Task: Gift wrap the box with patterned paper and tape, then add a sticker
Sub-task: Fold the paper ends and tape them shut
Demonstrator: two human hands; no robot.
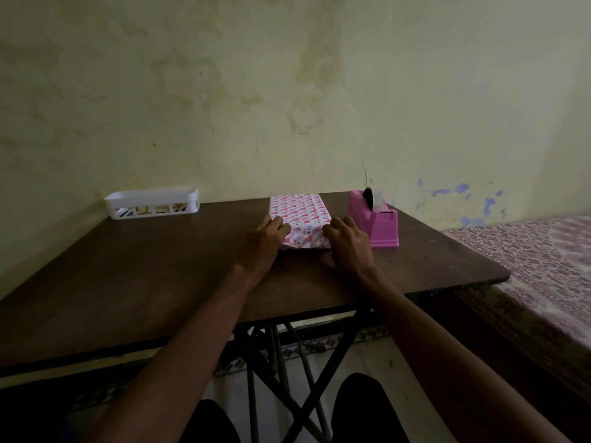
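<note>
A box covered in white paper with red and pink hearts (300, 212) lies on the dark brown table (160, 276), near its far edge. My left hand (263, 243) presses on the paper at the box's near left corner. My right hand (347, 243) is on the near right corner, fingers curled over the paper's folded end. The near end flap of paper (303, 239) slopes down to the table between the two hands. A pink tape dispenser (375, 220) stands just right of the box, close to my right hand.
A white slotted plastic basket (152, 203) with small items inside sits at the table's far left against the wall. A bed with a patterned cover (543, 266) lies to the right of the table. The table stands on crossed metal legs (287, 378).
</note>
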